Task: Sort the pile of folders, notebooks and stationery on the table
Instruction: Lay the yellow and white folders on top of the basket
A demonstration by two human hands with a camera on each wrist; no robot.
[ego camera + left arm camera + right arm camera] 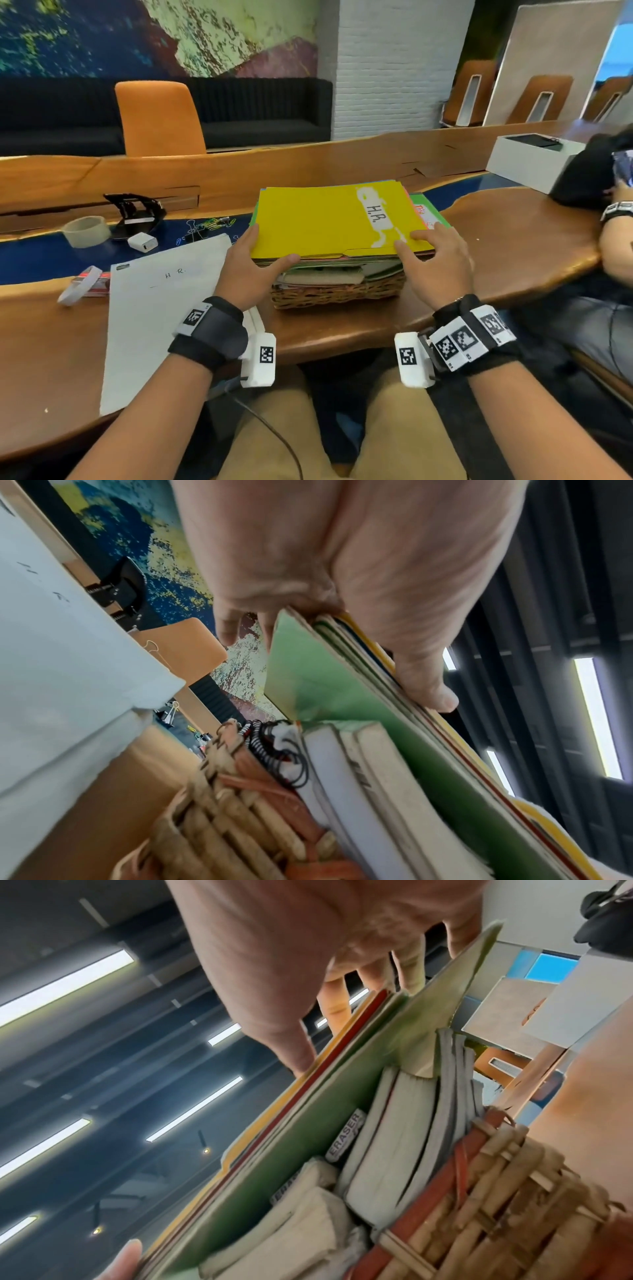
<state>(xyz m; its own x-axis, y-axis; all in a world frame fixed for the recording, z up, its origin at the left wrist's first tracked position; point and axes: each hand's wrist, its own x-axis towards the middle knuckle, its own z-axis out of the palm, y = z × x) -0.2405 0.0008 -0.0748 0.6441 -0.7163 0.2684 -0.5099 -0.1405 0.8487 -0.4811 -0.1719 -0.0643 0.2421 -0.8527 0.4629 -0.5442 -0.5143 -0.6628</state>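
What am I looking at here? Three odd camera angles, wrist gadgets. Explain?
No robot: a person wearing cameras on the head and both wrists. The head view looks down at a wooden table. A wicker basket holds notebooks and erasers under a stack of folders, with a yellow folder marked H.R. on top. The left hand grips the stack's near left corner; the right hand rests its fingers on top. A white sheet marked H.R. lies left. The wrist views look along each hand from below.
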